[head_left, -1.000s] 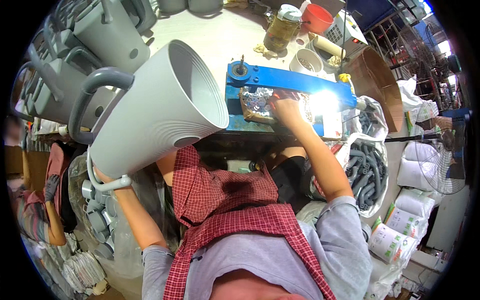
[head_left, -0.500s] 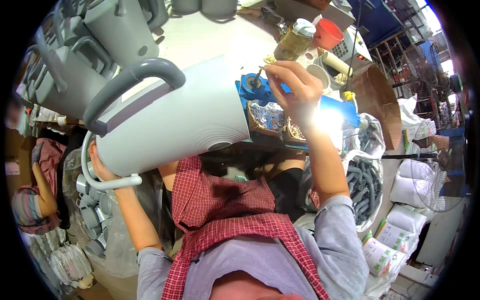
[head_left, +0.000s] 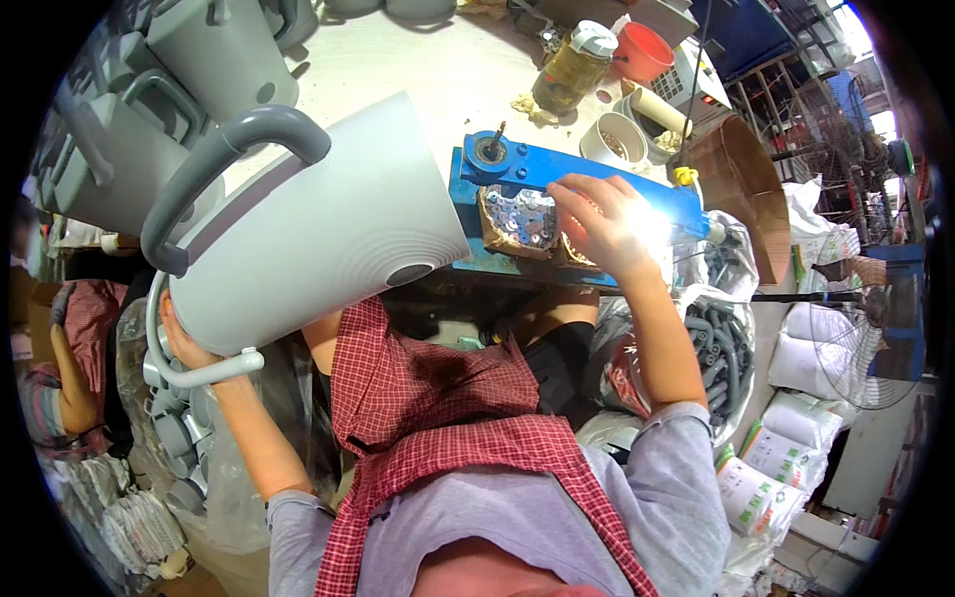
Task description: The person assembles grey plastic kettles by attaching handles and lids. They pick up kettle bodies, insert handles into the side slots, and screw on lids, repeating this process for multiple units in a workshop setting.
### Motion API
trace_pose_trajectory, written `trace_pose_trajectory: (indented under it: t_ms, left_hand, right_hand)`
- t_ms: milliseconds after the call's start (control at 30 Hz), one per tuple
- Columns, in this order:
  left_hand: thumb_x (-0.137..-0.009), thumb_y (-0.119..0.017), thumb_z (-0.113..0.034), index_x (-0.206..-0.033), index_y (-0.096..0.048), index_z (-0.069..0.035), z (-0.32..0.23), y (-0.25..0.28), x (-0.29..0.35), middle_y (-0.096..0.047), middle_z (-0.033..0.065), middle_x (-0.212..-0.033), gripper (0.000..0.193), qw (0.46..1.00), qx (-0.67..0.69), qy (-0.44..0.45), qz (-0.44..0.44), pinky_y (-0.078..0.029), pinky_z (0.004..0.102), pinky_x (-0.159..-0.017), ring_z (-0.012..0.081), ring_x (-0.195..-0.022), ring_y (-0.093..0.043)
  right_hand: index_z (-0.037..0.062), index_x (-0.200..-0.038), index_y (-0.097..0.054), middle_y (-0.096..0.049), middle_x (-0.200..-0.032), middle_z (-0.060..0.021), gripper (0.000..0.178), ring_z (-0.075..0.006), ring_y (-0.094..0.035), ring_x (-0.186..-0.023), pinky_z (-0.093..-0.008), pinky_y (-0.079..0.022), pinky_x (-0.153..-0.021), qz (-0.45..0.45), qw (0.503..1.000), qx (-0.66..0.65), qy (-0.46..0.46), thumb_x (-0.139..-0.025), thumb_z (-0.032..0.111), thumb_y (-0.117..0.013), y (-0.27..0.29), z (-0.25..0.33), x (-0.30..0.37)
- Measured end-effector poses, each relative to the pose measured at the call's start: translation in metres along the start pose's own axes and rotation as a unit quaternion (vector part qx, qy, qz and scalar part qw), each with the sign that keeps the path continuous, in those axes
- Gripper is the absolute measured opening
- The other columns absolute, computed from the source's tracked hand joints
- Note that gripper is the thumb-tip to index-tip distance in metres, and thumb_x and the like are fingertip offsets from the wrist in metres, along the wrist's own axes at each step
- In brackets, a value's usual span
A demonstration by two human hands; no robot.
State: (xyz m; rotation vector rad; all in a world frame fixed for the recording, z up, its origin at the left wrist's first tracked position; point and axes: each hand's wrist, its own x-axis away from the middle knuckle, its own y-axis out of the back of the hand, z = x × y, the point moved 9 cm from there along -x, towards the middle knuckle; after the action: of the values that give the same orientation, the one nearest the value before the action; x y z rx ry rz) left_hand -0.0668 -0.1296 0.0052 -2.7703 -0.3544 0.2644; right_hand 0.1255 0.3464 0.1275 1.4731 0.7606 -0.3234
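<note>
A large light-grey plastic can [head_left: 328,224] lies tilted across the bench edge, with a dark-grey curved handle [head_left: 234,129] on top and a pale looped bail [head_left: 204,374] at its lower end. My left hand [head_left: 189,333] holds that lower end, its fingers partly hidden behind the can. A blue bench machine arm [head_left: 567,169] stands beside the can's wider end, with a metal pin [head_left: 495,137] upright at its tip. Over the arm's near edge is my right hand [head_left: 602,219], fingers bent and apart, above a box of small parts [head_left: 575,251]. Another box of washers [head_left: 522,216] sits beside it.
Several grey cans [head_left: 224,60] crowd the bench's left. Beyond the machine stand a jar of liquid [head_left: 572,75], a red cup [head_left: 645,52] and a white cup [head_left: 609,139]. A bag of dark-grey handles [head_left: 718,358] hangs right; a fan [head_left: 865,348] stands farther off.
My right hand has left the metal pin and moved back toward the small-parts boxes. The can has shifted left, away from the machine, with my left hand still on it.
</note>
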Motion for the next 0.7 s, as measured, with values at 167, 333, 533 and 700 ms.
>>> trace_pose_trajectory:
  t_ms: [167,333,533,700]
  left_hand:
    - [-0.099,-0.041,-0.023,-0.114,-0.054,-0.001,-0.002,-0.005,0.006,-0.060,0.0098,-0.107,0.029,0.999,0.015,0.029,-0.018,-0.051,0.0310,-0.086,0.0188,-0.101,-0.058]
    - [-0.098,-0.043,-0.021,-0.114,-0.054,0.000,-0.008,0.007,0.002,-0.058,0.0099,-0.109,0.029,0.992,-0.115,-0.054,0.005,-0.052,0.0296,-0.083,0.0171,-0.099,-0.058]
    - [-0.099,-0.043,-0.018,-0.116,-0.054,0.003,0.008,0.010,0.002,-0.056,0.0095,-0.110,0.030,0.999,-0.048,0.005,-0.004,-0.051,0.0295,-0.084,0.0170,-0.100,-0.058]
    - [-0.098,-0.043,-0.018,-0.116,-0.055,0.002,0.003,0.001,0.007,-0.056,0.0101,-0.111,0.030,0.997,-0.073,-0.011,-0.026,-0.050,0.0296,-0.084,0.0173,-0.099,-0.059]
  right_hand:
    - [0.0099,-0.086,-0.066,-0.064,-0.085,-0.0018,0.025,-0.0162,-0.062,-0.068,-0.0285,-0.047,-0.057,-0.018,1.000,-0.015,0.001,-0.063,0.004,-0.073,0.003,-0.002,-0.012]
    - [0.0093,-0.086,-0.067,-0.065,-0.085,-0.0021,0.023,-0.0174,-0.063,-0.067,-0.0285,-0.049,-0.057,-0.038,0.999,-0.025,0.003,-0.065,0.003,-0.074,0.006,-0.002,-0.020]
    - [0.0072,-0.090,-0.070,-0.068,-0.086,-0.0071,0.026,-0.0204,-0.065,-0.069,-0.0285,-0.051,-0.058,-0.139,0.989,-0.042,0.006,-0.067,-0.004,-0.073,0.022,0.004,-0.066]
    - [0.0098,-0.091,-0.068,-0.066,-0.086,-0.0015,0.026,-0.0174,-0.063,-0.065,-0.0286,-0.049,-0.056,-0.130,0.991,-0.007,0.035,-0.066,0.001,-0.073,0.010,0.007,-0.072]
